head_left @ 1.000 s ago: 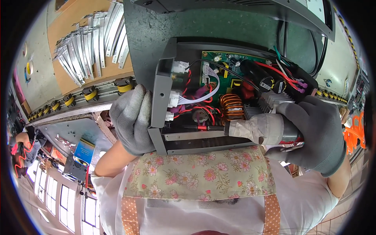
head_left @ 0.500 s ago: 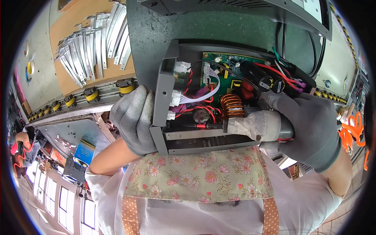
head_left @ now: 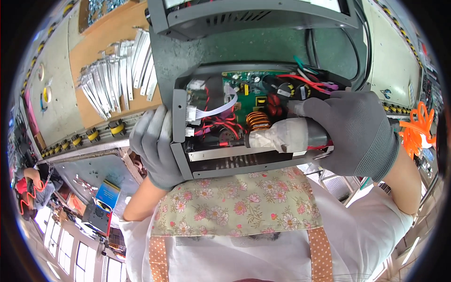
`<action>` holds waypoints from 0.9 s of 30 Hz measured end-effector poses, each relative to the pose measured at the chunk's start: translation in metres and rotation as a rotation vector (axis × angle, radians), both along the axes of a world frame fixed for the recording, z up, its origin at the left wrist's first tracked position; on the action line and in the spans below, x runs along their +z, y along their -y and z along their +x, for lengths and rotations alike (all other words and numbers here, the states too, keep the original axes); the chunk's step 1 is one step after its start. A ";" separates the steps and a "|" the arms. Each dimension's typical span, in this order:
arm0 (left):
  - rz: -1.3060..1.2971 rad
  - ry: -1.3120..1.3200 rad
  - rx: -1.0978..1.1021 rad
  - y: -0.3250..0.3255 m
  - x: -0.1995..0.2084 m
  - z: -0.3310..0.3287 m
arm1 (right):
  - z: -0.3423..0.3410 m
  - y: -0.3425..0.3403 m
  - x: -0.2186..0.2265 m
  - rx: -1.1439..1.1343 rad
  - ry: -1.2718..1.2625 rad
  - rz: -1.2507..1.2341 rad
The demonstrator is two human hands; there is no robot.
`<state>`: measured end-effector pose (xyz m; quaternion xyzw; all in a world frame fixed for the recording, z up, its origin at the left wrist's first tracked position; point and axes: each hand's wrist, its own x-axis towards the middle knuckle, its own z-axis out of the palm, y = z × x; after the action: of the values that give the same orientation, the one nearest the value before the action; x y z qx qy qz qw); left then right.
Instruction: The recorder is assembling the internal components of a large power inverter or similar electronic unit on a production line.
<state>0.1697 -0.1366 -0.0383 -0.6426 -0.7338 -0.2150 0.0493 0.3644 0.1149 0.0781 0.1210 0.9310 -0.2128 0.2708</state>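
A dark grey metal case [head_left: 227,173] lies open-topped before me, with a green circuit board [head_left: 245,99], a copper-wound coil [head_left: 258,121] and red, black and white wires inside. My left hand [head_left: 155,143], in a grey glove, is closed against the case's left end panel, its fingertips partly hidden. In my gloved right hand [head_left: 359,131] is a power screwdriver [head_left: 286,135] wrapped in pale tape. The screwdriver lies across the near part of the case, and its bit points left toward the inside of the end panel. The bit's very tip is hard to make out.
A second grey case [head_left: 258,19] stands beyond, with black cables [head_left: 368,47] at its right. Metal strips [head_left: 112,75] lie on cardboard at the left. Yellow-black rollers [head_left: 94,135] line the bench edge. An orange coiled hose [head_left: 417,131] hangs at the right.
My view has shifted, so the open case and both hands appear further left, and the second case shows lower. My grip on the case and the screwdriver looks the same.
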 end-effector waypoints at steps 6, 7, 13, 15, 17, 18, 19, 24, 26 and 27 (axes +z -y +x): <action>0.169 -0.200 -0.027 0.019 0.004 -0.003 | 0.020 -0.033 0.027 -0.063 -0.169 0.090; 0.149 -0.230 -0.062 0.016 0.010 -0.003 | 0.022 -0.042 0.031 -0.085 -0.252 0.081; -0.062 -0.116 -0.363 -0.011 0.033 -0.025 | 0.030 -0.106 0.023 -0.128 -0.651 0.472; -0.037 0.102 -0.454 -0.030 0.042 -0.025 | 0.020 -0.134 0.013 -0.068 -0.721 0.366; -0.095 0.070 -0.551 -0.040 0.051 -0.034 | -0.008 -0.158 0.010 0.104 -0.877 0.125; -0.134 0.153 -0.595 -0.042 0.052 -0.038 | -0.026 -0.165 0.009 0.199 -0.948 0.002; -0.176 0.238 -0.642 -0.045 0.053 -0.042 | -0.041 -0.167 0.010 0.292 -1.014 -0.122; 0.096 0.337 -0.215 -0.059 0.050 -0.063 | -0.065 -0.188 -0.007 0.123 -0.243 0.345; 0.069 0.319 -0.073 -0.099 0.035 -0.072 | -0.045 -0.197 -0.025 0.391 -0.685 0.314; 0.058 0.318 -0.065 -0.107 0.030 -0.077 | -0.056 -0.183 -0.014 0.394 -0.690 0.302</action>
<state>0.0931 -0.0300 -0.0087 -0.6220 -0.7047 -0.3367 -0.0557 0.3088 0.2980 0.0638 -0.0991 0.9931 -0.0465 -0.0420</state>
